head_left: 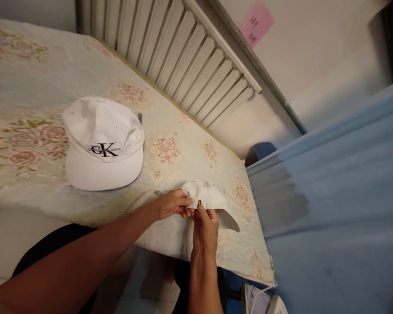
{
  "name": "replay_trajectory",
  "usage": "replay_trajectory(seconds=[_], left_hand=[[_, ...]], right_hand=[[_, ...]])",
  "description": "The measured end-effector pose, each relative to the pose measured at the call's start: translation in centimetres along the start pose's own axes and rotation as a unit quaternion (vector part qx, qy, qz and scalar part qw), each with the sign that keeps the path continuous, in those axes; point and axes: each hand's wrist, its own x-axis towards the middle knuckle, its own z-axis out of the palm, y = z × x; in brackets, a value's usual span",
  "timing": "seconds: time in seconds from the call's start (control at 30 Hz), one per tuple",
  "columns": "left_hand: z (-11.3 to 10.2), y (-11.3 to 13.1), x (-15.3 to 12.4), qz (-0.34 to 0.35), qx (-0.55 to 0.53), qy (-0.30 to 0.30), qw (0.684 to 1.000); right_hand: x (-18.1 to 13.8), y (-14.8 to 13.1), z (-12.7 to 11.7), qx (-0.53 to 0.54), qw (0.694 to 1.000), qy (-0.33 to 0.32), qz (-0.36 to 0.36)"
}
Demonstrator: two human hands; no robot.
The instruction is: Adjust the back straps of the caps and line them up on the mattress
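A white cap (205, 195) is held near the table's front edge, its brim pointing to the lower right. My left hand (171, 204) pinches the cap's near edge from the left. Close beside it, my right hand (205, 224) grips the same edge, fingers curled under and thumb on top. At that thumb's tip sits a small dark metal piece (199, 203), too small to name surely. A second white baseball cap (105, 131), with black letters on its front, rests upright to the left, apart from both hands.
A flowered cloth (165, 148) covers the table. Behind it stands a slatted metal rail (173, 52) along the wall, which bears a pink note (256, 24). A blue curtain (327, 196) hangs at the right. A white cable (263, 288) hangs by the table's near right corner.
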Motion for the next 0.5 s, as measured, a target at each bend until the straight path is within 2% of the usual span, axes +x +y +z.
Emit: replay_trajectory(seconds=[0.1, 0.37, 0.5], left_hand=[[0.0, 0.2, -0.2, -0.008, 0.017, 0.008, 1.000], [0.2, 0.4, -0.7, -0.007, 0.030, 0.019, 0.999], [0.3, 0.5, -0.9, -0.009, 0.030, 0.025, 0.999]], right_hand=[[0.0, 0.4, 0.6, -0.009, 1.000, -0.027, 0.006], [0.0, 0.5, 1.3, 0.014, 1.000, 0.000, 0.023], [0.0, -0.1, 1.3, 0.021, 0.999, -0.014, 0.033]])
